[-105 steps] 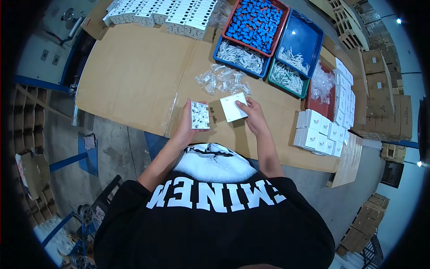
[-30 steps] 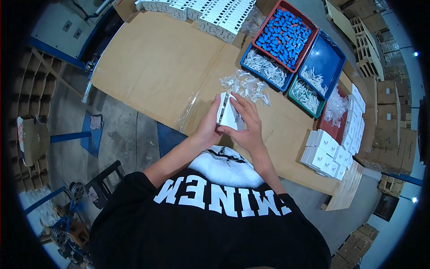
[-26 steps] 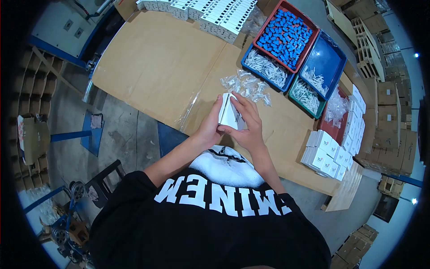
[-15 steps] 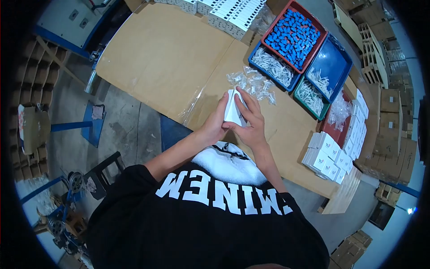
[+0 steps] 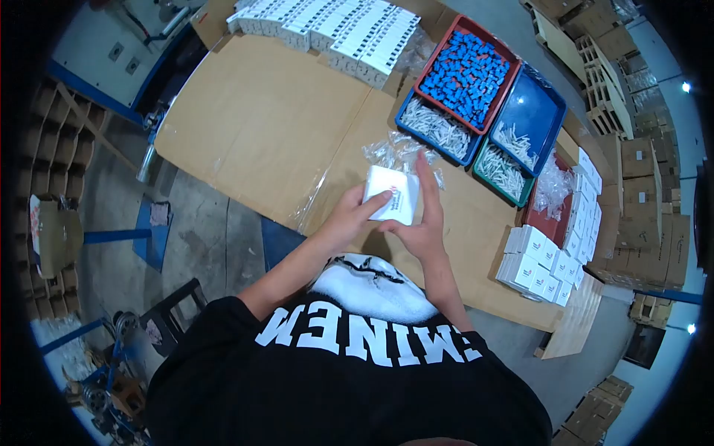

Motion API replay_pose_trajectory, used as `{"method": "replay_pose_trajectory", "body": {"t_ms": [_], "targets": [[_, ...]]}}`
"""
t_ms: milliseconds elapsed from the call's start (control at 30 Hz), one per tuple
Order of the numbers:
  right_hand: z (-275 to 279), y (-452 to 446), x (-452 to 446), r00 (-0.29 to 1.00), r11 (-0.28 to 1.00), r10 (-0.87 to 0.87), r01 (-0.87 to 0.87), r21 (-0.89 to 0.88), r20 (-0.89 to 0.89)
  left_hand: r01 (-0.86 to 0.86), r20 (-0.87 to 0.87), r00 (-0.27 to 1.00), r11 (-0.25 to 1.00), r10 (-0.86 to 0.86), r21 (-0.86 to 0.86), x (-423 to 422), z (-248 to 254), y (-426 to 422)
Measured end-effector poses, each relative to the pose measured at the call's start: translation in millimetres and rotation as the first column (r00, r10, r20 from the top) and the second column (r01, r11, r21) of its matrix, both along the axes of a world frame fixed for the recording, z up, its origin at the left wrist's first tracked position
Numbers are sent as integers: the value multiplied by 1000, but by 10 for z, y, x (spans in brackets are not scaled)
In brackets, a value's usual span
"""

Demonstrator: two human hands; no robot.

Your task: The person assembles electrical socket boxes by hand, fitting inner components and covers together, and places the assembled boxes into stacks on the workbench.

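My left hand (image 5: 349, 215) grips a square white box (image 5: 391, 195) from its left side, thumb on the printed top face. My right hand (image 5: 424, 223) is at the right edge of the box, with its fingers stretched upward and its thumb apart near the lower edge. Just beyond the box lie small clear plastic bags (image 5: 401, 149), partly hidden by the box and fingers. The cardboard-covered table (image 5: 260, 134) is below both hands.
A red tray of blue pieces (image 5: 444, 37) rests on a blue tray of white pieces (image 5: 405, 119). Nearby are another blue tray (image 5: 547, 97), a green tray (image 5: 494, 182) and stacked white boxes (image 5: 532, 256). White units (image 5: 327, 30) line the back.
The two white parts that were held apart are now together as one closed box. It has turned so that its printed face points up, and my right hand has opened beside it.
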State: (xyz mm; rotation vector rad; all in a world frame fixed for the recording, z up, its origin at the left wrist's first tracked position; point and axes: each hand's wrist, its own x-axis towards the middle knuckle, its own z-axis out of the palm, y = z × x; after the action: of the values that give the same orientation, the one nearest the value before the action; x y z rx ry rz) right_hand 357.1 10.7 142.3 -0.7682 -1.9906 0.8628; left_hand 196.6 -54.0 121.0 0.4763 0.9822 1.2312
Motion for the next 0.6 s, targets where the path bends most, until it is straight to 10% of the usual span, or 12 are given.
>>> {"method": "replay_pose_trajectory", "body": {"t_ms": [100,167,600], "targets": [[-141,56,83,973,961,-207,183,-207,-99,-140,157,980,984,123,106,-40,46,1],[-276,114,285,936,673,-44,-230,-703,-349,-68,221,974,993,47,93,-115,16,-20],[314,-33,239,995,931,11,-46,-362,-98,-8,202,978,966,-46,259,-124,70,47]]}}
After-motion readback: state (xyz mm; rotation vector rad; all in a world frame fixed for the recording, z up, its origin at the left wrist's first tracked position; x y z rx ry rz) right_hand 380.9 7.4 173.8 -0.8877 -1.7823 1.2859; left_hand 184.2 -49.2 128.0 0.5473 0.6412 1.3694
